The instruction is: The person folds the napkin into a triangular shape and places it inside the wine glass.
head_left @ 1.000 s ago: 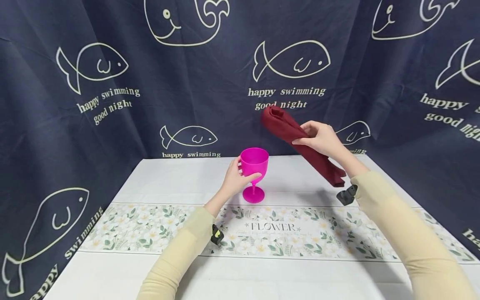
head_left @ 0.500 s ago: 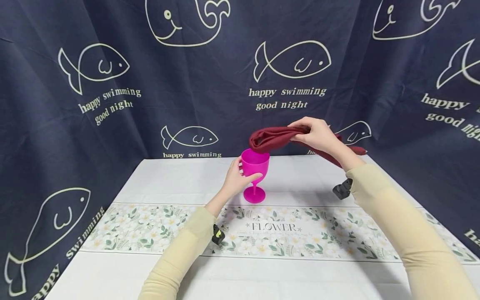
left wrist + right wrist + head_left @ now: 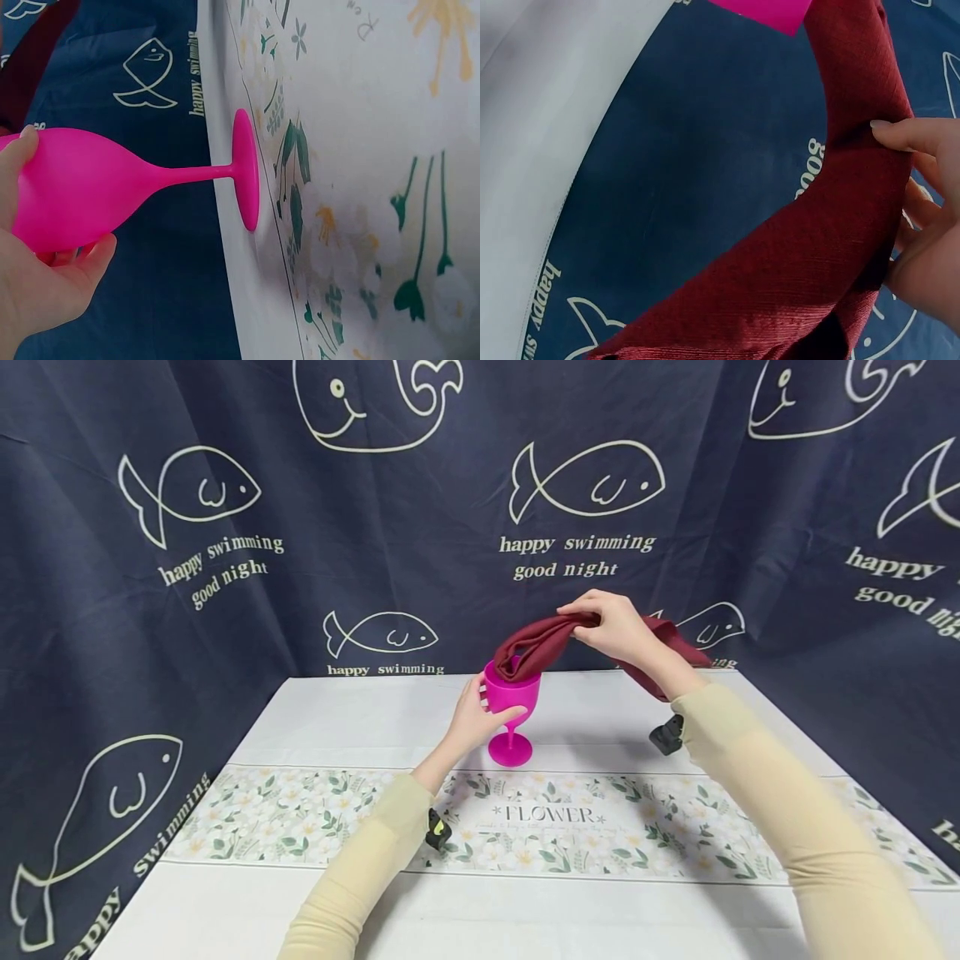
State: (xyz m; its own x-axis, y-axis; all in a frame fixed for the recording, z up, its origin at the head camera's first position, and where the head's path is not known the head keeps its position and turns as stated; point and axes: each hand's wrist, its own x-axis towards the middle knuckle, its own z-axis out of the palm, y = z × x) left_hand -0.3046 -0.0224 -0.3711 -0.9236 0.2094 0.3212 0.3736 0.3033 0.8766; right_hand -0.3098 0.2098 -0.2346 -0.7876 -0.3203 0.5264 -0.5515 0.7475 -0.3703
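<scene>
A bright pink plastic goblet stands upright on the table, its round foot flat on the white cloth in the left wrist view. Curled round the bowl from its left side, my left hand steadies it. My right hand pinches a rolled dark red cloth napkin between thumb and fingers, above and right of the goblet. One folded end of the napkin dips into the goblet's mouth. Its other end droops behind the right wrist, and in the right wrist view the napkin bends below the pinching fingers.
A white tablecloth with a flowered band lettered "FLOWER" covers the table. Behind it hangs a navy curtain printed with fish, close to the table's far edge. Each wrist carries a small black camera.
The right hand has moved left and lowered the napkin's left end from above the goblet into its mouth. The napkin's far end has swung up, then sagged. The left hand and goblet stay put.
</scene>
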